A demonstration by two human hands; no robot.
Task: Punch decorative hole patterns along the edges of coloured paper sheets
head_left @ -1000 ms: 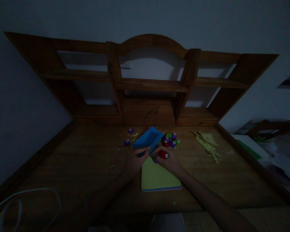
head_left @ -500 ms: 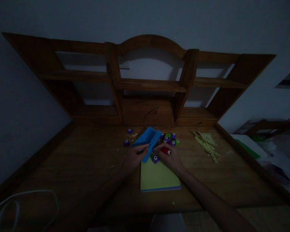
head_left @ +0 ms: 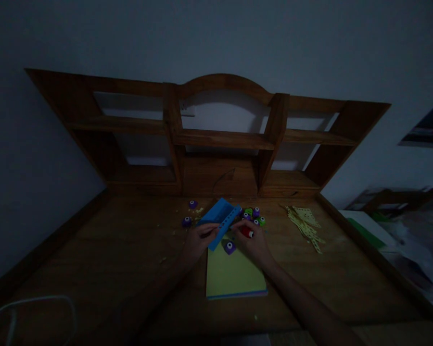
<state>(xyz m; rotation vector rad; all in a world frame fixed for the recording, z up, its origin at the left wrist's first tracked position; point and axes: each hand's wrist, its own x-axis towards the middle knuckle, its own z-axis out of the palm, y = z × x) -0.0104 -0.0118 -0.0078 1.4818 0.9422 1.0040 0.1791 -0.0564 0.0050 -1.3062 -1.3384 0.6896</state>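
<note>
My left hand (head_left: 199,242) is closed on the near left part of a folded sheet of blue paper (head_left: 224,225). A row of small punched holes runs along the paper's raised strip. My right hand (head_left: 252,241) is closed round a small red craft punch (head_left: 247,231) with a white top, its fingertips close to the paper's right edge; whether they also touch the paper, I cannot tell. Between the hands, a purple craft punch (head_left: 230,247) rests on a stack of yellow paper (head_left: 234,276).
Several purple and green punches (head_left: 256,212) cluster behind my right hand. Two purple punches (head_left: 186,221) stand left among yellow scraps (head_left: 199,210). Yellow hole-punched strips (head_left: 305,221) lie at right. A wooden shelf unit (head_left: 220,138) borders the back; a white cable (head_left: 39,299) lies front left.
The blue paper has turned and come nearer, showing its row of holes. The purple punch on the yellow stack, mostly hidden before, is now uncovered. The camera view has tilted up slightly.
</note>
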